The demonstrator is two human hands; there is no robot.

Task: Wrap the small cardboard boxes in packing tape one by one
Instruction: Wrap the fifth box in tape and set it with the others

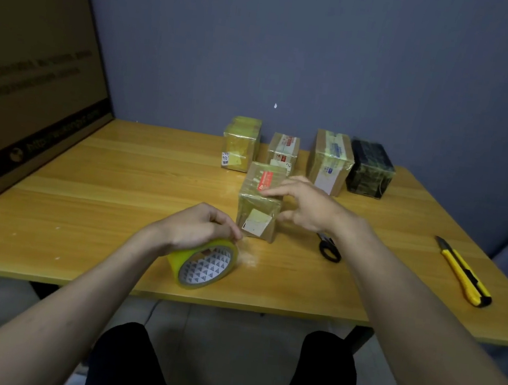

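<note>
Four taped boxes [308, 157] are lined at 12 o'clock, while the front box [259, 204] is steadied by the right hand [304, 205] with loosely spread fingers, and the tape roll [203, 266], at 7 o'clock of it, is gripped by the left hand [200, 229], so wrapping appears unfinished.

Single head-worn wide-angle view, forward and down, close over table [92, 191], edges probably distorted.

We see only the black handles of the scissors [330, 249]; our right forearm hides the blades. The big carton [34, 69] runs off the left edge, its print too blurred to read.
</note>
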